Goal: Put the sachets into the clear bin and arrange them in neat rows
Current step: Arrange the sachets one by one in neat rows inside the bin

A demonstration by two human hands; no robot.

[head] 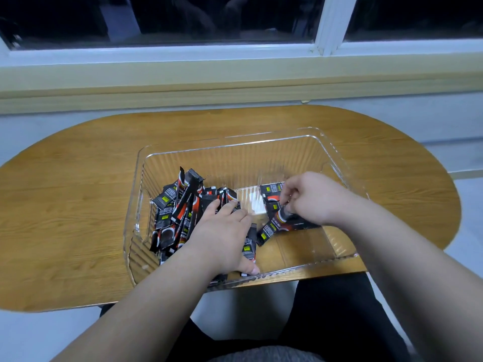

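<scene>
My left grip (pixel 224 231) lies flat-fingered on the loose sachets (pixel 177 218); my right grip (pixel 311 197) pinches one sachet (pixel 283 218). Risk: the loose ones could slide, skewing rows in the bin (pixel 339 163).

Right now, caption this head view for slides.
Left hand and right hand sort black sachets in a clear plastic bin on an oval wooden table.

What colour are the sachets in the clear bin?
The sachets are black with red-and-white marks and small yellow-green labels; head view.

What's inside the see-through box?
The clear plastic bin holds black-and-red stick sachets: a jumbled pile under the left hand, a few by the right hand, which pinches one. Both hands cover some.
</scene>
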